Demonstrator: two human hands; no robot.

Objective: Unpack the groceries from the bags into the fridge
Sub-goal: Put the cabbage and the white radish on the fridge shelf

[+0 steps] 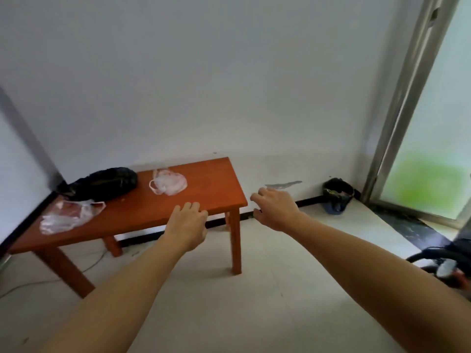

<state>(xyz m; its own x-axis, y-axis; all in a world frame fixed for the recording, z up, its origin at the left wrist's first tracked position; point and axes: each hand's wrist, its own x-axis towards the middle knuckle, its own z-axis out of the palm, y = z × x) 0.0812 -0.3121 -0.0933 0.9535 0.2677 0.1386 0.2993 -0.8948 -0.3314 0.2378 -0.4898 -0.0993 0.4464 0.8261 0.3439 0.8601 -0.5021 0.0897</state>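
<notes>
Fingers loosely spread and empty on both my left hand [187, 226] and right hand [275, 208], short of the worktop [211, 189].
Thin clear bags [168, 184] [68, 216] and black bag [102, 183] could tear or spill if I snatch; no fridge in view.

A sparsely furnished room of a home is shown, bounded by plain white walls [229, 72] and a pale tiled floor [280, 289]. A low reddish-brown wooden table [204, 189] is set against the wall, and a metal-framed frosted sliding door [430, 149] is seen at the right.
</notes>
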